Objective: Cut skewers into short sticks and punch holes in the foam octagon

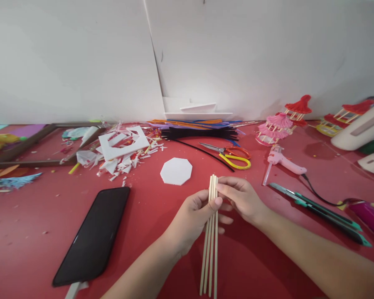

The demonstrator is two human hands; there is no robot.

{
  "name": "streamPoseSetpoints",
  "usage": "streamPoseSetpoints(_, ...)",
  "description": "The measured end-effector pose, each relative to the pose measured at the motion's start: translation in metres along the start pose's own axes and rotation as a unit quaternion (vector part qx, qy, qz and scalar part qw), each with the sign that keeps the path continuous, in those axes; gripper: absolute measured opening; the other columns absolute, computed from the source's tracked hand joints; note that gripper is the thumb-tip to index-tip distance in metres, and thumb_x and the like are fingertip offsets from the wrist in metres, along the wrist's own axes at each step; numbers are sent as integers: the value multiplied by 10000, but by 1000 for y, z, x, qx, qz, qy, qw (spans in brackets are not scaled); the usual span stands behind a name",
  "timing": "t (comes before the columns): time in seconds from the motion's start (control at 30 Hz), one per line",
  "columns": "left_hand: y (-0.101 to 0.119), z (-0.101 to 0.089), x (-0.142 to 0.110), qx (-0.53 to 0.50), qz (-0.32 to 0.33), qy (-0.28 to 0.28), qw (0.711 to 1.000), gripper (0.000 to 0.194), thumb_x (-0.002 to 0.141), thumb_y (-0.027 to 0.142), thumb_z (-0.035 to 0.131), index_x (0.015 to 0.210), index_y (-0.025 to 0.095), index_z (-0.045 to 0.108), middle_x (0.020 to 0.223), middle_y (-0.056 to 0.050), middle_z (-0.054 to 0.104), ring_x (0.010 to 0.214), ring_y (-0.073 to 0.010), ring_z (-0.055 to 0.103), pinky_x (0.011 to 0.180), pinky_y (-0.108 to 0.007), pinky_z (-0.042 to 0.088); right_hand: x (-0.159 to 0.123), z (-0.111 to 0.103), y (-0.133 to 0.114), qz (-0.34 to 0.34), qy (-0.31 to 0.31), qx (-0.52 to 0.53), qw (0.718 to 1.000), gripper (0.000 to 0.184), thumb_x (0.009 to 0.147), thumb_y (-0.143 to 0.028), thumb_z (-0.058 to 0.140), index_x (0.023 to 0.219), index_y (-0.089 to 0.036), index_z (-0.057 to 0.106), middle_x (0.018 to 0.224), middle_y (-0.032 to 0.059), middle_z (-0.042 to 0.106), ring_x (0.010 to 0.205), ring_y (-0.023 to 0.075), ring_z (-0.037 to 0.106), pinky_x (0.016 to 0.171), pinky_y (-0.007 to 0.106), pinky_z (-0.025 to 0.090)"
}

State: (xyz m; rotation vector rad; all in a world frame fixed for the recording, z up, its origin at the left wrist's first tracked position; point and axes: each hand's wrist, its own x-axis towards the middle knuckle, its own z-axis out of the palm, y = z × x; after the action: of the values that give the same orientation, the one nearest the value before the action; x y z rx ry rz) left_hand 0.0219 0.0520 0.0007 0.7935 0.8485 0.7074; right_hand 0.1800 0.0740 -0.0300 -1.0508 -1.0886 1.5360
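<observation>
Several thin wooden sticks (209, 257) form a loose bundle, its upper ends close together and its lower ends fanned slightly apart. My left hand (195, 214) is closed around the bundle, thumb across the front. Fingers of my right hand (241, 197) pinch the sticks near their top ends. Just beyond the hands, a white octagonal foam piece (176, 171) lies flat on the red table (143, 249). Behind my right hand are scissors (226, 154) with one yellow and one orange-red handle.
A black phone (93, 234) lies at left, white foam scraps (124, 143) behind it. Pipe cleaners (199, 132) lie near the wall. At right are a pink glue gun (285, 161), a utility knife (324, 216) and small pagoda models (276, 126).
</observation>
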Motion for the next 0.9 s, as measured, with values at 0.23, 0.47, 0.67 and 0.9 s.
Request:
streamPoseSetpoints(0.23, -1, 0, 1, 5, -24, 2, 1000, 254, 864, 357, 637, 998, 142, 632, 914, -83, 722, 689, -145, 708, 579, -229, 565, 0, 3, -10, -27, -15, -1, 1000, 392, 771, -303, 728, 1152, -293, 636, 892, -4, 706, 796, 119, 660, 695, 248, 537)
streamPoseSetpoints(0.47, -2, 1, 1, 20, -33, 11, 999, 290, 869, 372, 624, 1006, 115, 624, 1009, -134, 713, 744, -175, 719, 577, -235, 551, 1, 2, -11, -48, -18, -63, 997, 322, 765, -336, 726, 1076, -259, 693, 968, 44, 753, 918, 190, 706, 842, 381, 565)
streamPoseSetpoints(0.67, -2, 1, 0, 31, -33, 7, 999, 337, 850, 413, 639, 1013, 118, 628, 1024, -142, 713, 738, -176, 720, 574, -234, 552, 2, 2, -11, -48, -15, -77, 996, 317, 758, -336, 726, 1054, -228, 694, 961, 61, 757, 925, 219, 712, 862, 436, 564)
streamPoseSetpoints(0.9, 0, 3, 0, 26, -33, 30, 999, 304, 881, 391, 603, 1031, 128, 633, 1012, -131, 714, 696, -142, 704, 570, -219, 550, 1, 3, -11, -11, -8, -68, 998, 399, 773, -370, 717, 1136, -232, 623, 951, 48, 742, 904, 191, 698, 841, 377, 538)
